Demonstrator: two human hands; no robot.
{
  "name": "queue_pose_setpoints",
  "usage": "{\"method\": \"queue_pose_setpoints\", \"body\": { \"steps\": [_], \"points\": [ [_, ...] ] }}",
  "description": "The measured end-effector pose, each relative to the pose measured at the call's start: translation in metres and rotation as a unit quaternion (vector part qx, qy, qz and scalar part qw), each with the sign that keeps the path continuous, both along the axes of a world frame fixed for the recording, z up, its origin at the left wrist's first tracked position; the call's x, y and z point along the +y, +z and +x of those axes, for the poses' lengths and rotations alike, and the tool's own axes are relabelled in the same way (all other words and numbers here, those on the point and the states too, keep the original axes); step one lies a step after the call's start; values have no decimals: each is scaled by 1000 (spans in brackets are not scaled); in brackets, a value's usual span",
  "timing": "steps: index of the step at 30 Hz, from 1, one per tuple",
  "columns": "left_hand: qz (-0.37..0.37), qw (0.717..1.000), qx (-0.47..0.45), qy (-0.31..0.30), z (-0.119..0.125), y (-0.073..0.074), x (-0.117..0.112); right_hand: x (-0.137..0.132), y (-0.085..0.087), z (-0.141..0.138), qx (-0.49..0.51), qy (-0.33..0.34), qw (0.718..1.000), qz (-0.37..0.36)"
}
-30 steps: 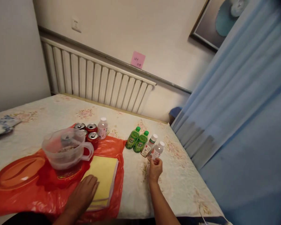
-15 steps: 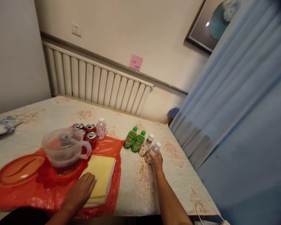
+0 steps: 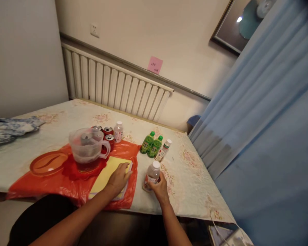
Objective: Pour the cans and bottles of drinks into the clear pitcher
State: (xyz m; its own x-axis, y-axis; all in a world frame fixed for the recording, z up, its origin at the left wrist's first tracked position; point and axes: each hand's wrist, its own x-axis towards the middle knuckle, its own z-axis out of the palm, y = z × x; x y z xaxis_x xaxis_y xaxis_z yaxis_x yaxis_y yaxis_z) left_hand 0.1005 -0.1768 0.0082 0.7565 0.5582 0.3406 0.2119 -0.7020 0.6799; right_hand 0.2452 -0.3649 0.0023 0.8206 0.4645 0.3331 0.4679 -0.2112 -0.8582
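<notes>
My right hand (image 3: 161, 189) is closed around a clear plastic bottle with a white cap (image 3: 152, 175), held near the table's front edge. My left hand (image 3: 118, 178) is over a flat yellow stack with pale edges (image 3: 106, 172), its fingers apart; I cannot tell whether it is cloth or paper. Two green-labelled drink bottles (image 3: 154, 147) stand behind, beside a slim clear bottle with a white cap (image 3: 163, 151). Left of the stack, a translucent jug with a handle (image 3: 83, 148) rests on a red dish (image 3: 97, 167), and an orange lid (image 3: 48, 163) lies nearby.
A red plastic bag (image 3: 51, 186) lies flat under the jug, lid and stack. Several red drink cans (image 3: 109, 139) and another white-capped bottle (image 3: 118, 132) stand behind the jug. Blue-patterned cloth (image 3: 14, 130) lies far left. A blue curtain (image 3: 259, 136) borders the flowered table's right side.
My right hand has brought the white-capped bottle away from the row, toward me and to the left. My left hand has shifted rightward and lifted its fingers over the yellow stack. The view has shifted.
</notes>
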Motion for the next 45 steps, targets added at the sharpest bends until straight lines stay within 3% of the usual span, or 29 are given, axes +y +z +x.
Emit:
{"method": "queue_pose_setpoints", "body": {
  "steps": [5, 10, 14, 18, 20, 22, 28, 32, 38, 45],
  "points": [
    [43, 985, -82, -147, 5, 53, -29, 2, 12, -32, -26, 81, 996, -6],
    [91, 960, -53, -260, -5, 75, -29, 2, 21, -44, -53, 130, 989, -35],
    [106, 966, -34, -232, -12, 84, -29, 2, 22, -49, -77, 144, 985, -54],
    [56, 989, -68, -121, -18, 89, -29, 0, 22, -50, -77, 152, 984, -58],
    [11, 993, -99, -60, -19, 81, -22, 1, 24, -48, -85, 145, 984, -63],
    [-31, 993, -111, -17, -20, 63, -10, 3, 29, -44, -101, 139, 983, -68],
    [-176, 980, -83, 54, -28, -21, 30, 32, 56, -28, -169, 158, 970, -77],
    [-259, 960, -95, 43, -38, -59, 42, 73, 85, -17, -240, 193, 948, -79],
    [-332, 931, -150, -9, -47, -83, 43, 146, 127, -7, -364, 198, 902, -120],
    [-370, 912, -179, -19, -50, -81, 39, 207, 156, -12, -497, 175, 819, -227]
  ]
}}
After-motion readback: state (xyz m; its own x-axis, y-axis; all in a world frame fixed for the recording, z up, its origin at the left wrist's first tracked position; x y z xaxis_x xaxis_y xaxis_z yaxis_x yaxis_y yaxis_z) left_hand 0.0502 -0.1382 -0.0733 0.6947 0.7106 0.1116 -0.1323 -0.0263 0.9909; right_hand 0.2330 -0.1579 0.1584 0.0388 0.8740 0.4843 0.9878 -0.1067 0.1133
